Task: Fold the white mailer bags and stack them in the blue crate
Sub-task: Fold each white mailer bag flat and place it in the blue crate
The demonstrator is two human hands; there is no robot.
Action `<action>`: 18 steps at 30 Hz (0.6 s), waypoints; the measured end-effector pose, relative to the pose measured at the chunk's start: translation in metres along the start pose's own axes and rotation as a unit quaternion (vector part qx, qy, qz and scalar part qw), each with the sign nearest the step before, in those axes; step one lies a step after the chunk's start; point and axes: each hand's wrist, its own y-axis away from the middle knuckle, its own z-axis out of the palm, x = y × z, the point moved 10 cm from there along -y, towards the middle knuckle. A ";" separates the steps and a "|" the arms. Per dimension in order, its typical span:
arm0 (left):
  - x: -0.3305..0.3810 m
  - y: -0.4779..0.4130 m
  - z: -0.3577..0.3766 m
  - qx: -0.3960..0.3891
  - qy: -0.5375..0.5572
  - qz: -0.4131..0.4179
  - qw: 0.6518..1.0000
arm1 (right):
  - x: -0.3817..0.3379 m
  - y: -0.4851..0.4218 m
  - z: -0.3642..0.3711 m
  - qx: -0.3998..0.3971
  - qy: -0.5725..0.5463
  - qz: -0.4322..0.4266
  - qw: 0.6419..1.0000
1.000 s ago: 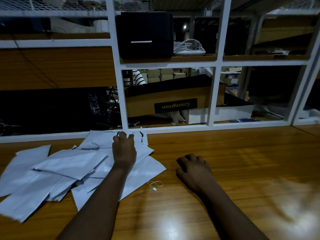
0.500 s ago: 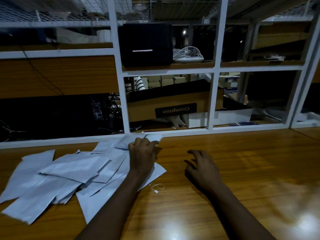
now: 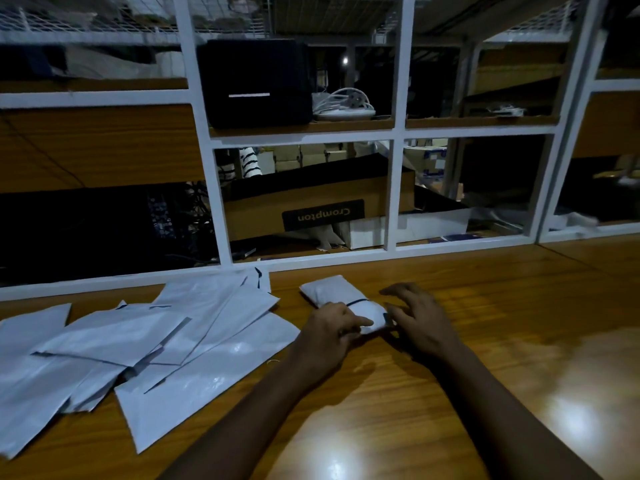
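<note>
Since half a second ago the left hand (image 3: 330, 336) has drawn one bag (image 3: 337, 294) out of the pile (image 3: 156, 344) and over onto bare table (image 3: 519, 341). The right hand (image 3: 422, 320) has closed in on it from the other side.

From my seat I see the bag lying on the table in front of the Crompton box (image 3: 322, 202), on my side of the white frame (image 3: 391, 202) that the box sits behind. It is bunched into a short, plump roll, lying aslant, with a thin dark line across its middle.

The left hand grips the near end of the bag. Its fingers (image 3: 358, 322) are curled onto the white plastic, with the forefinger stretched along the top. The right hand is loosely spread, its fingers (image 3: 398, 291) half bent and holding nothing. Its thumb side is just beside the bag's near end, and I cannot tell whether it touches.

The pile lies in front of the box and to its left, flat bags overlapping at all angles, apart from the roll. Above the box, on the next shelf, a black case (image 3: 256, 81) stands with a coil of white cable (image 3: 343, 105) just to its right.
</note>
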 end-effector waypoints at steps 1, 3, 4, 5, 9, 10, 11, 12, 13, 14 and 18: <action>-0.002 0.001 0.001 -0.003 0.007 -0.011 1.000 | -0.005 0.002 -0.008 0.033 -0.013 -0.001 0.999; -0.006 0.004 -0.001 0.006 -0.014 -0.032 0.999 | -0.015 0.006 -0.010 0.043 -0.062 0.001 0.997; -0.009 0.004 -0.001 0.004 -0.063 -0.045 0.997 | -0.019 0.005 -0.010 0.040 -0.089 0.009 0.995; -0.013 0.005 0.000 -0.010 -0.122 -0.069 0.990 | -0.023 0.006 -0.010 0.032 -0.127 0.019 0.991; -0.032 0.010 0.004 -0.071 -0.227 -0.163 0.958 | -0.039 0.005 -0.014 0.047 -0.162 -0.003 0.986; -0.032 0.010 0.006 -0.083 -0.231 -0.157 0.957 | -0.036 0.003 -0.014 0.059 -0.153 0.000 0.986; -0.030 0.009 0.007 -0.090 -0.222 -0.146 0.960 | -0.033 0.002 -0.015 0.072 -0.144 0.003 0.987; -0.028 0.009 0.006 -0.089 -0.192 -0.137 0.968 | -0.029 0.001 -0.016 0.084 -0.130 0.009 0.988; -0.026 0.008 0.004 -0.082 -0.150 -0.130 0.977 | -0.024 0.001 -0.017 0.096 -0.112 0.019 0.989; -0.026 0.007 0.003 -0.072 -0.101 -0.130 0.984 | -0.020 0.001 -0.020 0.105 -0.092 0.033 0.990; -0.024 0.007 0.006 -0.063 0.011 -0.135 0.989 | -0.018 0.006 -0.026 0.104 0.002 0.073 0.992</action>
